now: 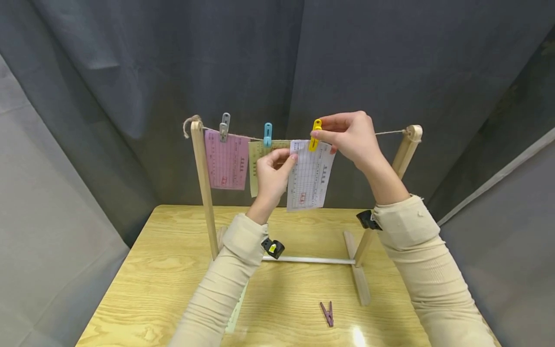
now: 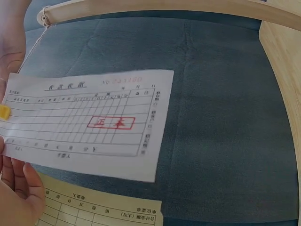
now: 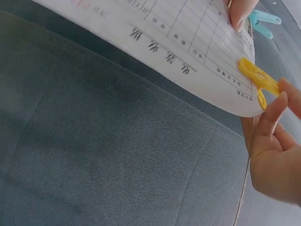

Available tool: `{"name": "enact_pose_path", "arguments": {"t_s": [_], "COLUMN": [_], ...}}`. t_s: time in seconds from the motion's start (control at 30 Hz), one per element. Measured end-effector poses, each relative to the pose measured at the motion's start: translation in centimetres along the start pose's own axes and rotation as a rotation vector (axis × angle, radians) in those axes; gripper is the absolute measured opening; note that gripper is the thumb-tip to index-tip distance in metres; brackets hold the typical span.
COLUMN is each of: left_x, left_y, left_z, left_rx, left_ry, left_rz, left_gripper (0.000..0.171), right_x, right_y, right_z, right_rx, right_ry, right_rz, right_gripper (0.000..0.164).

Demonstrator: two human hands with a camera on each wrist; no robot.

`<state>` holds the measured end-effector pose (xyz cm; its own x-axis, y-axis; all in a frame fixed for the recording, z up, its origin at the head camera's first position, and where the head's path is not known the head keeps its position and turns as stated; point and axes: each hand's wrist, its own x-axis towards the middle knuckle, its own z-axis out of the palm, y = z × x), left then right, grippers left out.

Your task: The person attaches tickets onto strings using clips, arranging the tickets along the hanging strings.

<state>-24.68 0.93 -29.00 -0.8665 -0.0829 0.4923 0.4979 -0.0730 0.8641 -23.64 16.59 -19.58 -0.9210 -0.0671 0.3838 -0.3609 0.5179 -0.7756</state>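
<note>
A white printed receipt slip [image 1: 310,180] with a red stamp hangs at the string. My left hand [image 1: 272,176] pinches its upper left edge between thumb and fingers. With thumb and fingertips, my right hand [image 1: 356,140] grips a yellow clothespin [image 1: 315,136], whose jaws lie over the slip's top edge, as the right wrist view [image 3: 259,79] also shows. Just left of it, a pale yellow slip [image 1: 253,168] hangs under a blue clothespin [image 1: 268,134], partly hidden by my left hand. Farther left, a grey clothespin [image 1: 224,127] holds a pink slip [image 1: 230,166].
The string [image 1: 388,132] runs between a left wooden post [image 1: 204,193] and a right one [image 1: 406,152]. A white bar [image 1: 310,260] joins them low down. On the wooden table [image 1: 151,284] lie a purple clothespin [image 1: 328,315] and a pale green slip [image 1: 236,311], partly under my left sleeve.
</note>
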Motion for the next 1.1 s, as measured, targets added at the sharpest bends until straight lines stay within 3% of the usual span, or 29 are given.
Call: {"name": "enact_pose_path", "arguments": {"t_s": [0.23,0.47,0.77,1.1], "left_x": [0.0,-0.1,-0.5,-1.5], "left_y": [-0.2,-0.2,-0.4,-0.5], "left_z": [-0.1,-0.1,-0.4,-1.3], "left_rx": [-0.002,-0.007,-0.031,-0.113], "left_ry": [-0.002,0.001,0.011,0.009], "left_rz": [0.014,0.015,0.061,0.128], "left_gripper": [0.014,0.014,0.015,0.027], "right_x": [-0.2,-0.8,-2.4,-4.4], "right_y": [0.1,0.0,1.1,2.2], "right_z": [-0.1,-0.4,-0.8,-1.1], "right_rx": [0.05,0.143,0.291,0.32], "right_ry": [-0.014,0.041,0.138,0.161], "right_rz": [0.01,0.024,-0.093,-0.163], "right_gripper": [0.044,0.045,0.029,0.022]}}
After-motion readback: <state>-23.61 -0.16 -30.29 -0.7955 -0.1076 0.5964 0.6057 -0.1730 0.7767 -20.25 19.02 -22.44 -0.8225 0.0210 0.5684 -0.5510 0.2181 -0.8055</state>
